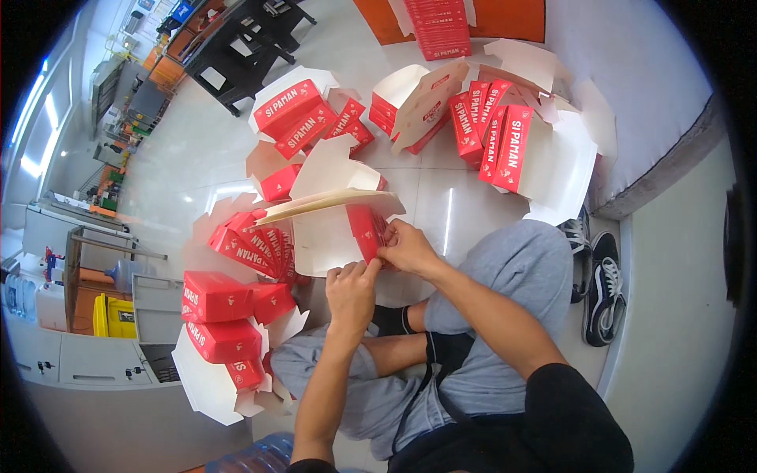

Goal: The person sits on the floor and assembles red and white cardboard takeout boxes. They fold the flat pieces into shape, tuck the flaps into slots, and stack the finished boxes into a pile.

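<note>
In front of my crossed legs stands a half-folded cardboard food box (325, 236), white inside and red outside, its lid flaps raised. My left hand (352, 296) has its fingers closed at the box's near corner. My right hand (410, 251) pinches the red side wall at the same corner, close to the left fingertips. Just left of this box lie several red folded boxes (256, 244), nested together. More red boxes (221, 299) are stacked nearer to me on the left, with white flaps sticking out. The fingertips' exact grip is partly hidden.
Formed boxes (296, 114) sit farther off on the tiled floor, with another group (505, 138) to the right. A stack of red cardboard (438, 27) leans at an orange panel. Black sneakers (605, 288) rest by the right wall. A clear water bottle (256, 456) lies near my left.
</note>
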`<state>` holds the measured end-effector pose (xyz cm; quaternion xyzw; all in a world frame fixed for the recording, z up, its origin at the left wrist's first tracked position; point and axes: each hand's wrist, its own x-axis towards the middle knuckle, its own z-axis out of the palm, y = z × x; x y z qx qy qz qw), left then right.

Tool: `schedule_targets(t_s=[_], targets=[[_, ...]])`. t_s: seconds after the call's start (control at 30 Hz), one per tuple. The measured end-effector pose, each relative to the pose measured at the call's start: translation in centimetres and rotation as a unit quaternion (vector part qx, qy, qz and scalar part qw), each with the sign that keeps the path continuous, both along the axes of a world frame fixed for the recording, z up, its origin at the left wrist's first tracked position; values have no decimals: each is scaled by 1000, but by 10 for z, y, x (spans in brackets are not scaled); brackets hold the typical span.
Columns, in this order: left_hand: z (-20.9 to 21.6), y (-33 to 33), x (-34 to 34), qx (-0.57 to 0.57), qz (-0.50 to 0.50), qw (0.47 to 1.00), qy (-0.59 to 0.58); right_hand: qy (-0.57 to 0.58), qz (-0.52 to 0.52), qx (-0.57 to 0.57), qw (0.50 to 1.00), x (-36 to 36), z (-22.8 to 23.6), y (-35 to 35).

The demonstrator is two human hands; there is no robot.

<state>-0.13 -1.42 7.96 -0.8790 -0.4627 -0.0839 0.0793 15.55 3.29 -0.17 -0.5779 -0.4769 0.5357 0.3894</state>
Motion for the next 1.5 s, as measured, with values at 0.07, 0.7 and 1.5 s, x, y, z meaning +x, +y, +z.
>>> schedule_targets(t_s=[0.07,0.7,1.5], targets=[[3,2,-2,-20,-19,999,20,-14,-4,5,1000,-1,1,1],[16,61,34,-111,242,955,-128,-169,-34,202,964,-11,23,7],[12,95,16,-202,230,945,-118,-162,-47,312,935,-18,23,18]])
